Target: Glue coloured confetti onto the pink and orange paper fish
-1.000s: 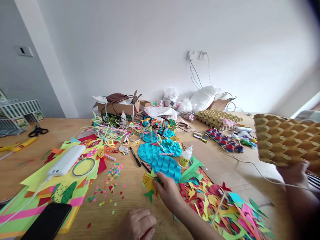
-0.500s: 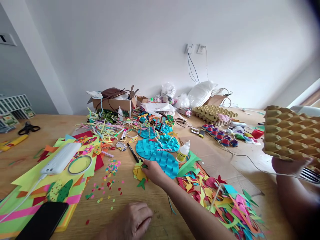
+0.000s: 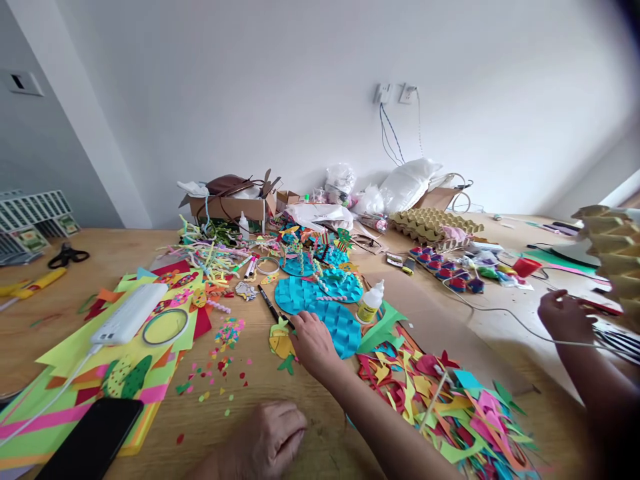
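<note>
My right hand (image 3: 314, 343) lies palm down, fingers fairly flat, at the right edge of a yellow and green paper fish (image 3: 281, 340). Its fingertips are by the lower end of a black marker (image 3: 269, 303); their undersides are hidden. Just beyond lies a blue scalloped paper piece (image 3: 333, 323), partly behind the hand. My left hand (image 3: 280, 433) rests on the wooden table near the front edge, fingers curled in, with nothing showing in them. Left of the fish is scattered paper confetti (image 3: 230, 333). A white glue bottle (image 3: 369, 305) stands to the right.
Paper scraps (image 3: 440, 407) heap at right; coloured sheets (image 3: 70, 373) with a power bank (image 3: 130, 313) and phone (image 3: 90, 440) lie at left. Another person's hand (image 3: 565, 317) is at far right beside a raised egg tray (image 3: 613, 260). A cable (image 3: 500, 327) crosses there.
My right hand has flattened and shifted slightly right beside the fish. At far right, the egg tray has moved right, and the other person's hand now shows apart from it. My left hand stays still.
</note>
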Motion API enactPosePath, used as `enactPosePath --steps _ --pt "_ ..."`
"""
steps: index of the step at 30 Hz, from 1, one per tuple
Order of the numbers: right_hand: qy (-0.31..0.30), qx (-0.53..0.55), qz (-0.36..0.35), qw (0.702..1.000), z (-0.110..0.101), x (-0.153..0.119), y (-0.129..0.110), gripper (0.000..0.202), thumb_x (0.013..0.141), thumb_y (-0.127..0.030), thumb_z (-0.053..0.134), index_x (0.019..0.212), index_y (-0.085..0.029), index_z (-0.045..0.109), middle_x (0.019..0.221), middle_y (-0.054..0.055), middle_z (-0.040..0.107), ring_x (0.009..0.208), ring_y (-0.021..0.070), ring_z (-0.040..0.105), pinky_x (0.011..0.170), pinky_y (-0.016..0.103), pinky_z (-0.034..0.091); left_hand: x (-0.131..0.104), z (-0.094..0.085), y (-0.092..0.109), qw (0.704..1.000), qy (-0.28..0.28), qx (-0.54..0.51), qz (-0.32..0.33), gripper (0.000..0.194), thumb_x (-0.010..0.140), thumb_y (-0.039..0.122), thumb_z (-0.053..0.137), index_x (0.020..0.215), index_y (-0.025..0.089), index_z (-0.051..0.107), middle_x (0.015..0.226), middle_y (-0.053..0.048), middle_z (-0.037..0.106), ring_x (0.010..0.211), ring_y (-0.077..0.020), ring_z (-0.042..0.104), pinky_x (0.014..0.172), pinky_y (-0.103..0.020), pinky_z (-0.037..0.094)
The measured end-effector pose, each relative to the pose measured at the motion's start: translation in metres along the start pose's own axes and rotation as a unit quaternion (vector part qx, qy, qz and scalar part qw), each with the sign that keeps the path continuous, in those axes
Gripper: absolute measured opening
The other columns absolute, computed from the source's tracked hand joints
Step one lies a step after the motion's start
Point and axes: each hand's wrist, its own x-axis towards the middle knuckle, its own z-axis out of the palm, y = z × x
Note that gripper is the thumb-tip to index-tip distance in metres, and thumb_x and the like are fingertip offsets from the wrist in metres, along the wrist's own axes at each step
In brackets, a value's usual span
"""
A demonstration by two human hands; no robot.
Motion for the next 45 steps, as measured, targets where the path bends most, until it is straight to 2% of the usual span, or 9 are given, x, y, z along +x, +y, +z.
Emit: enactPosePath --steps 4,8,17,21,25,29,37,41,45 --pt "0.018 0.025 -0.046 0.998 -0.012 -0.017 -0.004 0.022 0.080 -0.022 0.048 0.100 -0.021 0.057 0.104 0.006 0.057 0.098 0.0201 0.049 0.082 0.029 0.037 -0.002 0.002 -0.001 1.000 -0.011 -0.019 -0.014 0.017 0.082 0.012 0.037 0.080 0.018 0.053 0.071 -0.001 0.059 0.064 -0.0117 0.054 0.058 -0.020 0.039" --pt "-0.001 0.075 -0.110 0.991 -0.014 -0.043 -0.010 0.019 0.079 -0.020 0.048 0.095 -0.020 0.059 0.098 0.005 0.059 0.094 0.0186 0.051 0.080 0.027 0.039 -0.003 0.003 0.000 1.000 -0.010 -0.015 -0.008 0.018 0.080 0.013 0.038 0.068 0.018 0.052 0.062 0.001 0.057 0.055 -0.0106 0.052 0.050 -0.020 0.035" --pt "-0.017 0.133 -0.095 0.986 0.002 -0.081 0.000 0.018 0.075 -0.012 0.048 0.087 -0.020 0.060 0.091 0.005 0.060 0.088 0.0186 0.054 0.077 0.027 0.042 0.000 0.002 0.007 0.998 -0.051 0.008 0.030 0.023 0.078 0.015 0.042 0.055 0.018 0.043 0.052 0.003 0.054 0.050 -0.0099 0.049 0.046 -0.023 0.029" --pt "-0.043 0.106 -0.086 0.990 0.011 -0.086 0.004 0.013 0.076 -0.013 0.047 0.079 -0.018 0.059 0.088 0.005 0.060 0.083 0.0165 0.054 0.074 0.025 0.042 -0.004 0.008 0.003 0.998 -0.065 -0.007 0.010 0.017 0.076 0.011 0.045 0.060 0.018 0.043 0.057 0.004 0.055 0.051 -0.0085 0.049 0.047 -0.020 0.030" --pt "-0.021 0.083 -0.091 0.992 0.024 -0.085 0.004 0.012 0.078 -0.015 0.046 0.080 -0.017 0.057 0.089 0.004 0.060 0.084 0.0160 0.053 0.075 0.025 0.041 -0.007 0.014 -0.002 0.998 -0.063 -0.021 -0.006 0.015 0.076 0.009 0.043 0.064 0.019 0.040 0.058 0.005 0.055 0.052 -0.0078 0.049 0.048 -0.018 0.031" --pt "-0.005 0.077 -0.109 0.991 0.030 -0.083 0.006 0.011 0.076 -0.015 0.048 0.083 -0.017 0.056 0.090 0.005 0.060 0.085 0.0162 0.052 0.075 0.025 0.041 -0.005 0.013 -0.001 0.999 -0.037 -0.028 0.015 0.016 0.079 0.009 0.040 0.066 0.020 0.038 0.057 0.006 0.053 0.051 -0.0074 0.048 0.049 -0.017 0.031" --pt "0.032 0.094 -0.114 0.989 0.034 -0.085 0.009 0.015 0.077 -0.014 0.045 0.085 -0.017 0.057 0.089 0.005 0.060 0.083 0.0158 0.052 0.073 0.025 0.042 -0.005 0.016 -0.008 0.998 0.013 -0.047 0.042 0.023 0.084 0.022 0.043 0.062 0.019 0.040 0.054 0.006 0.050 0.049 -0.0072 0.048 0.048 -0.015 0.035" --pt "0.036 0.095 -0.112 0.988 0.023 -0.087 0.012 0.016 0.078 -0.014 0.045 0.087 -0.019 0.057 0.091 0.004 0.061 0.082 0.0159 0.053 0.071 0.025 0.042 -0.006 0.019 -0.012 0.996 0.055 -0.049 0.054 0.026 0.086 0.026 0.041 0.061 0.019 0.041 0.052 0.006 0.050 0.046 -0.0072 0.048 0.045 -0.015 0.035" --pt "0.055 0.078 -0.062 0.993 -0.008 -0.087 0.035 0.018 0.080 -0.016 0.044 0.090 -0.020 0.058 0.093 0.004 0.060 0.086 0.0160 0.052 0.074 0.025 0.040 -0.003 0.016 -0.011 0.994 0.044 -0.099 0.031 0.016 0.089 0.021 0.036 0.078 0.022 0.049 0.065 0.004 0.058 0.057 -0.0080 0.057 0.055 -0.013 0.043"
